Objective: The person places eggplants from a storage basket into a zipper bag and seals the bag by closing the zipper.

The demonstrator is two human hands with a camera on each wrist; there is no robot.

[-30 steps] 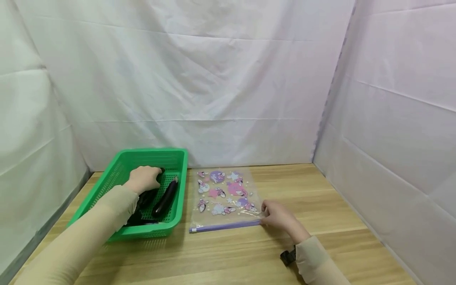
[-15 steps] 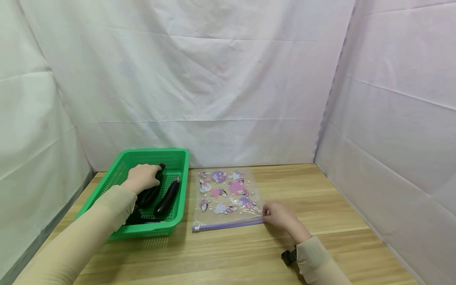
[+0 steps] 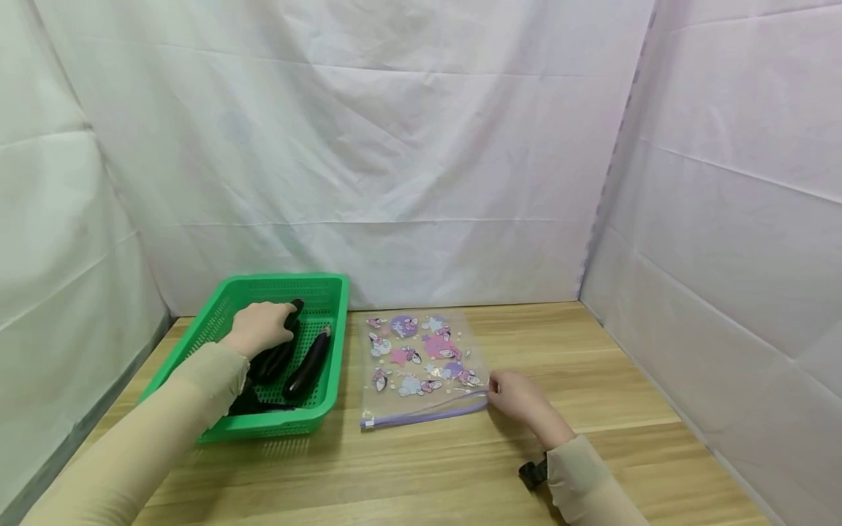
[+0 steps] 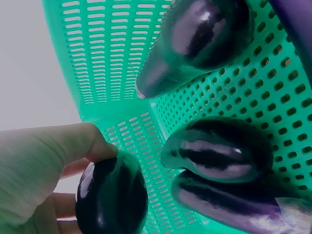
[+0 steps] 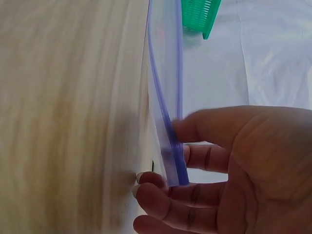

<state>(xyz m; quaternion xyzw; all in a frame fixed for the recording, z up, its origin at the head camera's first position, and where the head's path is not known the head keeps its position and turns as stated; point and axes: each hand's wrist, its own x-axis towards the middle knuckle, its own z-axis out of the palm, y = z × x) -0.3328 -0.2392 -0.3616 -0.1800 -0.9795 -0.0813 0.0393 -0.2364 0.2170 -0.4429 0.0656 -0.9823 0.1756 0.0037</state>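
Note:
A dark purple eggplant (image 4: 112,197) is gripped in my left hand (image 3: 259,327), thumb on its near end in the left wrist view. This hand is inside the green basket (image 3: 276,431), where several more eggplants lie. One of these, a long eggplant (image 3: 308,365), rests to the right of the hand. My right hand (image 3: 520,402) pinches the right corner of a clear printed zipper bag (image 3: 421,358) by its purple zipper edge (image 5: 175,131). The bag lies on the table, its mouth parted near that hand. Its slider (image 3: 368,423) sits at the left corner.
The wooden table (image 3: 408,482) carries both basket and bag, side by side. White sheeting (image 3: 421,146) hangs behind and along both sides. A black strap (image 3: 534,473) is at the right wrist.
The bag's mouth has parted at the right end, and the bag has shifted slightly right with my right hand. The eggplant in my left hand shows a little higher.

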